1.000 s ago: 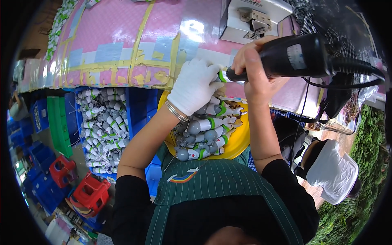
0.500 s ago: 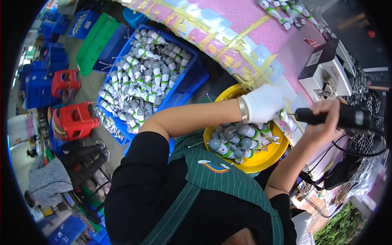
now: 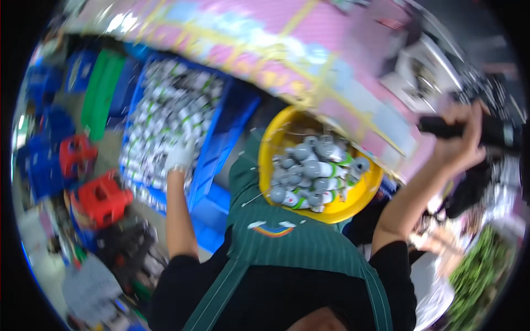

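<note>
My left hand (image 3: 181, 156), in a white glove, is over the blue crate (image 3: 207, 157) full of small white, grey and green toy figures (image 3: 165, 113). Motion smears its fingers, so I cannot see whether it holds a figure. On the right, my bare right hand (image 3: 462, 140) is wrapped round a black cylindrical power screwdriver (image 3: 501, 134), held above the pink table edge. Between my arms a yellow basin (image 3: 361, 205) holds several grey-headed figures (image 3: 312, 168).
A pink table (image 3: 226, 25) with yellow tape runs along the far side. On it stands an open white box (image 3: 425, 77). To the left are red stools (image 3: 102, 199), a green lid (image 3: 102, 94) and stacked blue crates (image 3: 44, 149). A seated person (image 3: 91, 287) is at lower left.
My left hand has swung left from beside the screwdriver tip, where it held a toy figure, to the blue crate. My right hand keeps the screwdriver. The view has shifted and blurred.
</note>
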`<state>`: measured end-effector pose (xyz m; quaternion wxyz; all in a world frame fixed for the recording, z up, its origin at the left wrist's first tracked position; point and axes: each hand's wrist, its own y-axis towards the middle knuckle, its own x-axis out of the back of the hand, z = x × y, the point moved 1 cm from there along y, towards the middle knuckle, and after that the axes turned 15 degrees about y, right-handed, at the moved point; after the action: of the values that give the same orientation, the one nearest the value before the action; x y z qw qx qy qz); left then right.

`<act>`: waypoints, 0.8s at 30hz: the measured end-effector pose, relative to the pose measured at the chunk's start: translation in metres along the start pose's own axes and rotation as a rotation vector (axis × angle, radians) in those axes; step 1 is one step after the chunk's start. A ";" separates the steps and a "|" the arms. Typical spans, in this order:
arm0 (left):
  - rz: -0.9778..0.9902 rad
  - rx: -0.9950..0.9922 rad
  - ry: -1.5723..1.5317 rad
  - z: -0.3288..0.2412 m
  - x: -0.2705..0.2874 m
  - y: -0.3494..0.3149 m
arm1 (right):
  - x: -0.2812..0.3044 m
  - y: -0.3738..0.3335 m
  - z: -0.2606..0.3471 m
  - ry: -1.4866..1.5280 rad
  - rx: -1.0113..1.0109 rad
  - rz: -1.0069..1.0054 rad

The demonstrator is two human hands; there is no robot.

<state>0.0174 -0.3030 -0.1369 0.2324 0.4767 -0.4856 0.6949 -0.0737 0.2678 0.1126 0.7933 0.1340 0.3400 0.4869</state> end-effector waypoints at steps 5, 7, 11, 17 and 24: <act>-0.200 0.145 -0.178 0.062 -0.079 0.011 | -0.030 0.033 -0.005 -0.136 0.265 0.040; -0.124 0.340 -0.575 0.056 -0.072 0.013 | -0.036 0.038 -0.005 0.097 0.214 -0.017; -0.412 0.085 -0.457 0.023 0.008 -0.020 | -0.039 0.044 0.002 0.038 0.204 -0.132; -0.460 -0.682 -0.531 -0.139 0.132 -0.095 | -0.044 0.036 -0.026 -0.165 0.084 -0.183; -0.463 -1.510 -0.076 -0.327 0.151 -0.126 | -0.044 0.022 -0.008 -0.097 -0.045 -0.149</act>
<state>-0.0927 0.0216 0.0303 0.6151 0.3024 -0.7220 0.0946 -0.1071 0.2400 0.1364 0.8457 0.1142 0.2991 0.4270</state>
